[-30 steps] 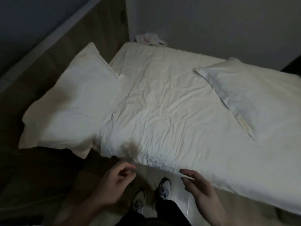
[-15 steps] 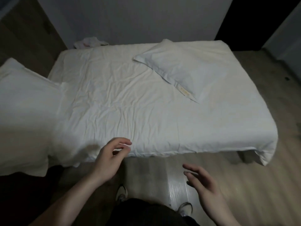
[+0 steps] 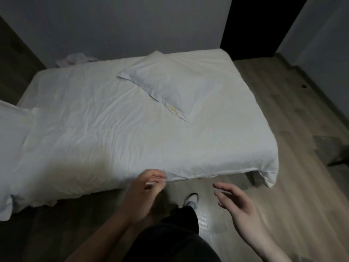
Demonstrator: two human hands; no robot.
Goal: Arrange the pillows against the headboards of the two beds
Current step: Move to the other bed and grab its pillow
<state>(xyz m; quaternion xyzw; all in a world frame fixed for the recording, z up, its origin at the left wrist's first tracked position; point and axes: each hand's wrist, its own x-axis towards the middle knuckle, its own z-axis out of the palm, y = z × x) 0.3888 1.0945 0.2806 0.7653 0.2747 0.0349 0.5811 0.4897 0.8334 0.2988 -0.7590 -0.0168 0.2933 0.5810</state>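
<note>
Head view, items by size. Bed (image 3: pixel 117 140): white rumpled sheet, fills centre. Loose pillow (image 3: pixel 175 86): at 1 o'clock, lying askew mid-mattress, away from the headboard (image 3: pixel 17 59) at 10 o'clock, so probably next to move. Second pillow (image 3: pixel 11 137): at 9 o'clock, judged already propped at the head end. Crumpled cloth (image 3: pixel 75 58): at 11 o'clock by the wall. Left hand (image 3: pixel 145 188): fingers loosely curled, empty, at the mattress edge. Right hand (image 3: pixel 236 201): fingers spread, empty, over the floor. Nothing blocks the reach.
</note>
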